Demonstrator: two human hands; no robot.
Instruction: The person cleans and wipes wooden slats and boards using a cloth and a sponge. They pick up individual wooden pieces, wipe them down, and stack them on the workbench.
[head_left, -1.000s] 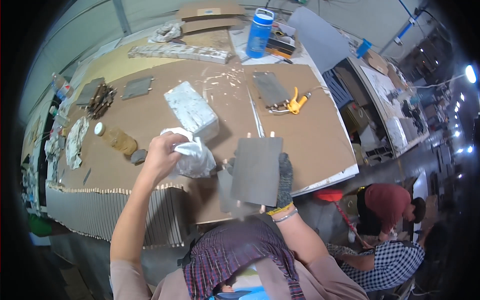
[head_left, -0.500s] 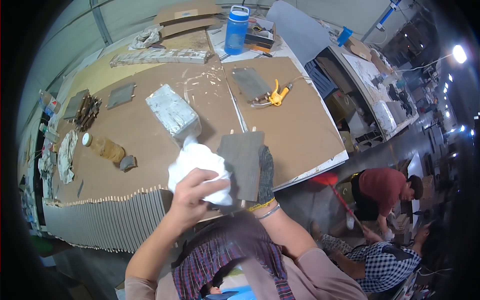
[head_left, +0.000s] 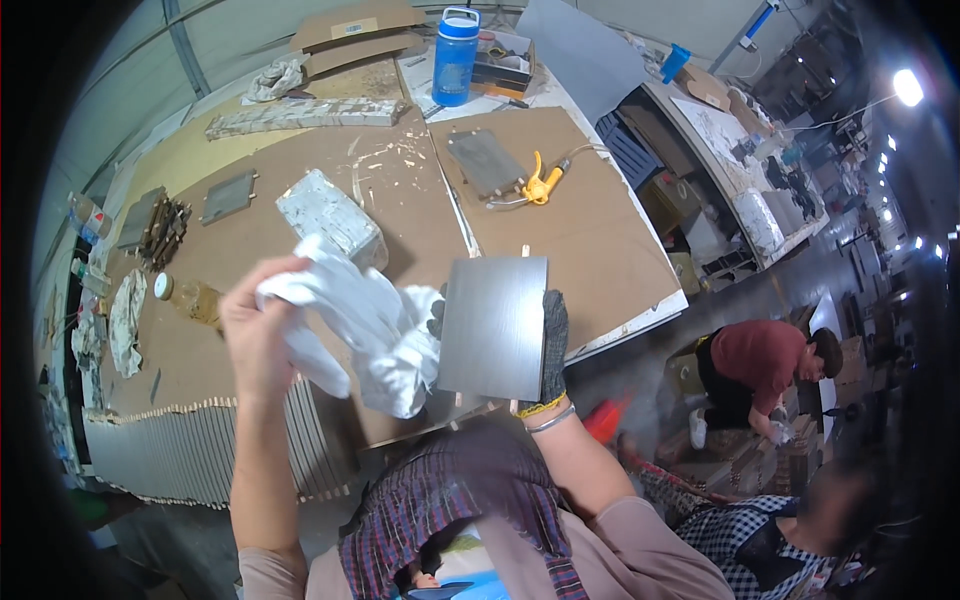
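My bare left hand (head_left: 256, 325) pinches one end of a crumpled white cloth (head_left: 385, 345), which hangs spread out toward the right. In my right hand (head_left: 556, 350), in a dark knit glove with a yellow cuff, is a flat grey wooden board (head_left: 495, 325) with small wooden dowels at its ends. The board stands up over the table's near edge, its broad face catching the light, and the cloth hangs close to its left side. Behind the cloth lies a paint-smeared, pale wrapped block (head_left: 330, 215).
A long row of upright grey boards (head_left: 200, 450) lines the near left. A bottle of amber liquid (head_left: 192, 298) is partly behind my left hand. Farther back are a yellow air blow gun (head_left: 541, 182), another board (head_left: 485, 160) and a blue bottle (head_left: 456, 60). Two people crouch at right.
My left hand has moved left and up, drawing the bunched cloth out from the board. The board has turned so its face shows more fully and shines.
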